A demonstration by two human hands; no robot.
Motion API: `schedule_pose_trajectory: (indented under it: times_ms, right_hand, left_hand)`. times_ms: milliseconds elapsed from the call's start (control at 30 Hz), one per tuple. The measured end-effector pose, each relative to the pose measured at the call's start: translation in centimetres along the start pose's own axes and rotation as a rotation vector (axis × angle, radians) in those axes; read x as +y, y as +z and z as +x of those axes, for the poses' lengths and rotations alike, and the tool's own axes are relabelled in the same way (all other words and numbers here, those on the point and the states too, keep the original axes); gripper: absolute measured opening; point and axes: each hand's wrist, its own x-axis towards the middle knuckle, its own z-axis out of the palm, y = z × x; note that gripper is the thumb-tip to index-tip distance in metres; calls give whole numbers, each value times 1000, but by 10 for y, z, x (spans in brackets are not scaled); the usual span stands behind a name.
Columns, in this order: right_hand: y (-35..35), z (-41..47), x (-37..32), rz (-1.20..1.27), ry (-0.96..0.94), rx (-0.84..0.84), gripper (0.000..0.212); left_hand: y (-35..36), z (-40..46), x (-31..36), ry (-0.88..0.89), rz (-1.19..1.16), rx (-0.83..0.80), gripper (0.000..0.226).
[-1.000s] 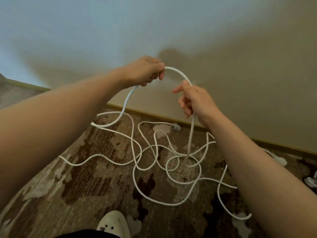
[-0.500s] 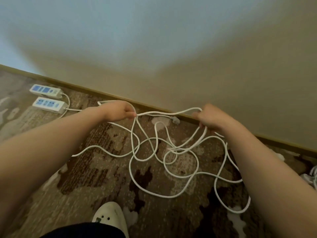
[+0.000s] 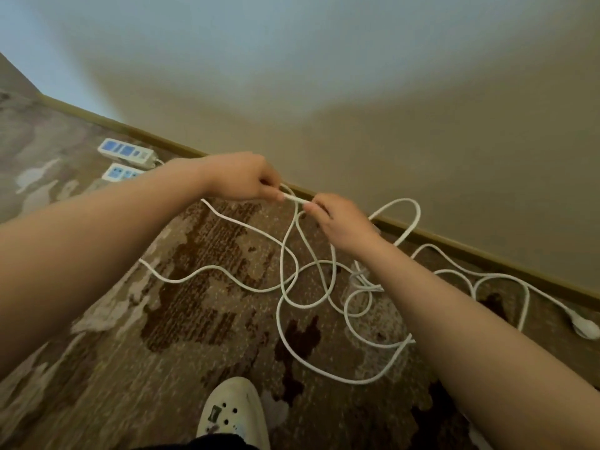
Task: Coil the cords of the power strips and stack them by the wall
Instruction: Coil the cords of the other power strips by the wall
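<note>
a white clog (image 3: 234,414) stands on the brown patterned carpet (image 3: 97,352), near a baseboard (image 3: 470,251) under a beige wall (image 3: 357,92).

Head-worn view, steeply down, near floor (image 3: 97,368)

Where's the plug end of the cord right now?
Head view, far right: the plug lies on the carpet near the baseboard, beyond the right forearm.

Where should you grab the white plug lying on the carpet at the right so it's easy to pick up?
Probably by its fat rounded body, coming down from above with fingers on its two sides. It lies flat on the carpet with its cord trailing off to the left, so the top and sides are free. Gripping the body rather than the thin cord likely gives a firmer hold.
</note>
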Motion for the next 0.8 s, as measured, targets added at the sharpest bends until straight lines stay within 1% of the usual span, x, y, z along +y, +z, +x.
schedule_pose_trajectory:
  times_ms: [33,100,167,233,300,367,433,500,533,567,633,700,767,800]
  right_hand:
    - [-2,4,2,77,26,44,31]
    - [-9,9,10,143,89,156,35]
    - [-15,11,19,179,133,247,39]
    - [-21,10,25,235,181,310,42]
    - [-22,10,29,265,227,307,43]
    - [-20,7,32,278,228,254,44]
    - [-18,7,29,341,203,216,43]
    - [-17,9,20,439,173,204,42]
    - [-17,10,15,492,165,200,42]
    - [-18,12,10,542,159,197,43]
    - [-23,15,1,632,163,195,43]
    - [-31,13,0,731,197,187,36]
    - [-39,6,4,837,240,175,21]
    - [-42,2,8,885,253,186,18]
  left_hand:
    - [-3,-5,-14,-26,-1,54,29]
    - [-4,-13,-42,-98,-63,155,31]
    - [3,-18,-64,-186,-189,233,37]
    - [12,-23,-76,-244,-358,270,41]
    - [15,-29,-80,-279,-532,296,38]
    - [3,-30,-76,-306,-663,373,35]
    - [-27,-24,-62,-261,-764,505,32]
    - [-67,-16,-38,-148,-801,624,30]
    - [-86,-13,-23,-80,-804,655,31]
    - [-103,-9,-8,-9,-807,656,31]
    - [-122,-1,14,90,-832,594,31]
    - [-118,7,26,102,-891,506,29]
    - [-94,15,32,74,-934,454,27]
    - [-79,17,33,69,-936,435,26]
